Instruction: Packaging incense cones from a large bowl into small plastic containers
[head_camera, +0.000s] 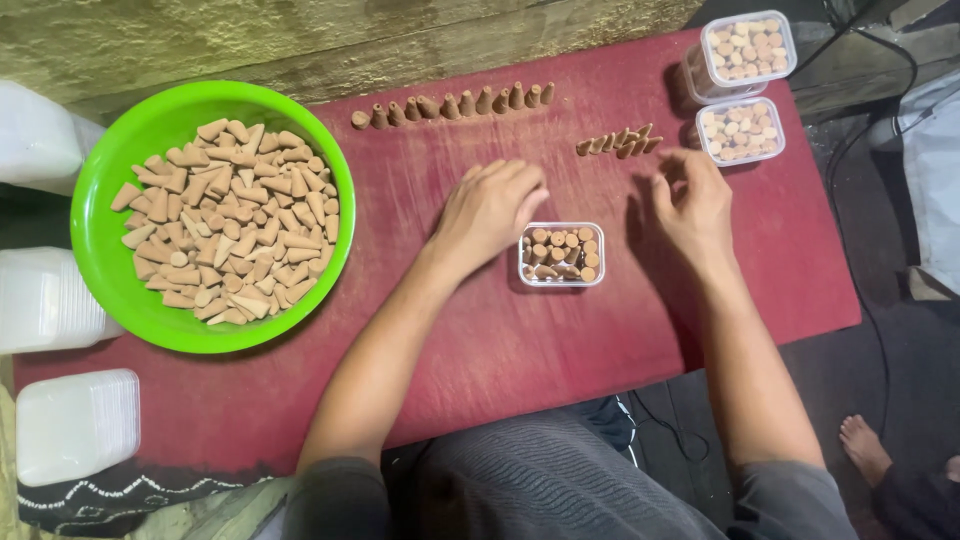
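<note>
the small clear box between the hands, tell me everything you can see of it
The small clear box is a rectangular container of see-through plastic with rounded corners and no lid on. It stands upright on the red board, partly filled with brown cones packed on end, their round bases facing up. The left hand rests at its upper left corner, fingers at or just over the rim. The right hand is apart from it, to its right.

**Clear plastic boxes around two hands**

A small clear rectangular box (561, 254), partly filled with tan cones, sits just beside the left hand (490, 208). Two filled clear boxes, stacked box (748, 50) and lower box (741, 131), lie just beyond the right hand (693, 203). White lid stacks (76, 424) stand far left.
</note>
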